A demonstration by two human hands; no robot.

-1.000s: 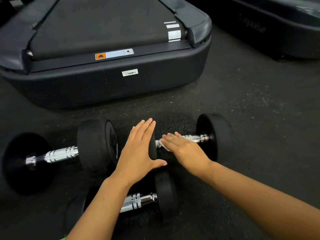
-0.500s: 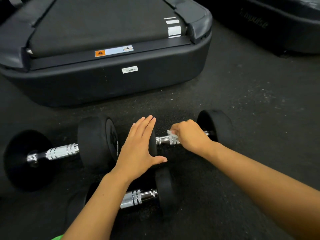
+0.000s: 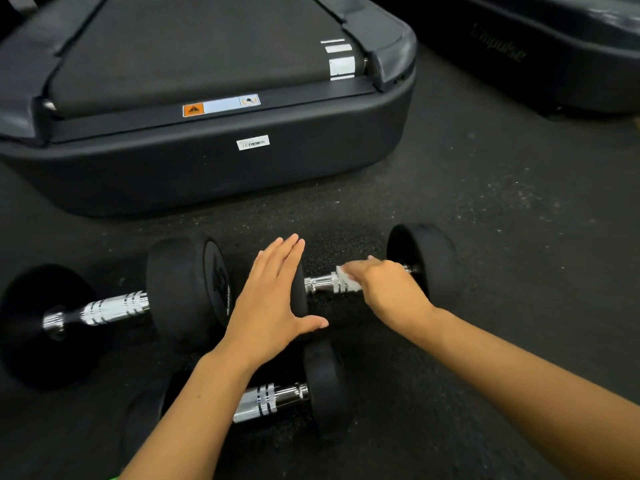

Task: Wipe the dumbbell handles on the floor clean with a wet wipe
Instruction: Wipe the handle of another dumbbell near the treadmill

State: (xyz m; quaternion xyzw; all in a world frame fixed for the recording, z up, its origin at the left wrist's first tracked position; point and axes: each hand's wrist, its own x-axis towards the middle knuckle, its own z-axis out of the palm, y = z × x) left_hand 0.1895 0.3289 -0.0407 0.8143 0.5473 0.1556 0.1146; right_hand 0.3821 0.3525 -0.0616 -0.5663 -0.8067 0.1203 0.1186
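So the setting is a dark speckled rubber gym floor [image 3: 485, 209], with the black rear end of a treadmill [image 3: 214, 168] sitting right behind the weights and a second black machine base [image 3: 554, 57] off in the top right corner. Nothing sits between the hands and the handle being cleaned, though the left forearm crosses over the nearest dumbbell and hides part of it.

The left hand [image 3: 273, 306] is flat, fingers straight and together with the thumb out to the side, pressing on the inner black rubber head of the right-hand black dumbbell with the chrome handle [image 3: 426, 261]. The right hand [image 3: 384, 285] is curled over that chrome handle, gripping a small white wet wipe [image 3: 348, 280] against the metal. Only a bit of the wipe peeks out by the fingers.

Count: three dumbbells on the floor. One being wiped, a bigger black dumbbell on the left [image 3: 110, 310], and a nearer black dumbbell [image 3: 277, 398] lying under the left arm. One wipe, two hands.
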